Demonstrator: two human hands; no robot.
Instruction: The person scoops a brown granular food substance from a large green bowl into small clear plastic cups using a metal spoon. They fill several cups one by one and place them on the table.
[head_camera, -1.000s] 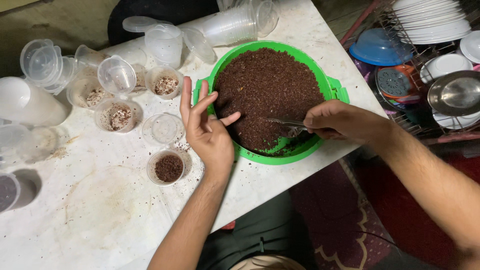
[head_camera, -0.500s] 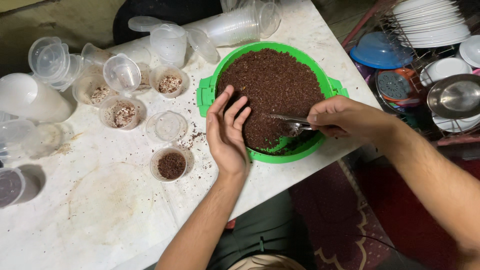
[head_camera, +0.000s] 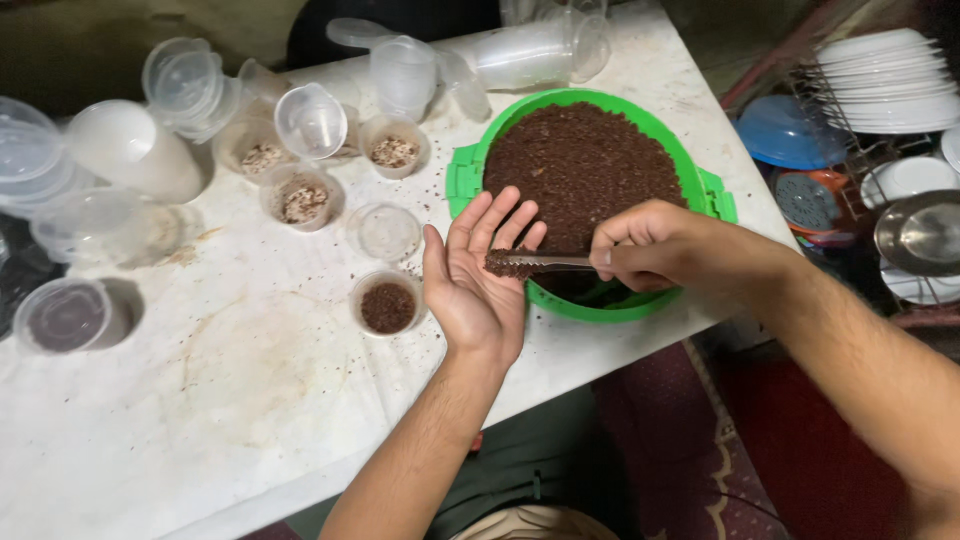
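White tabletop carries a green bowl of brown crumbs at its right edge. Left hand lies palm up, fingers spread, against the bowl's near rim. Right hand pinches a metal spoon, its loaded tip resting on the left palm. Small filled cup stands just beside.

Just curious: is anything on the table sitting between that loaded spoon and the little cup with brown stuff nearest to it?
Only the left hand: its open palm lies under the spoon, between it and the small cup. No other thing stands between them.
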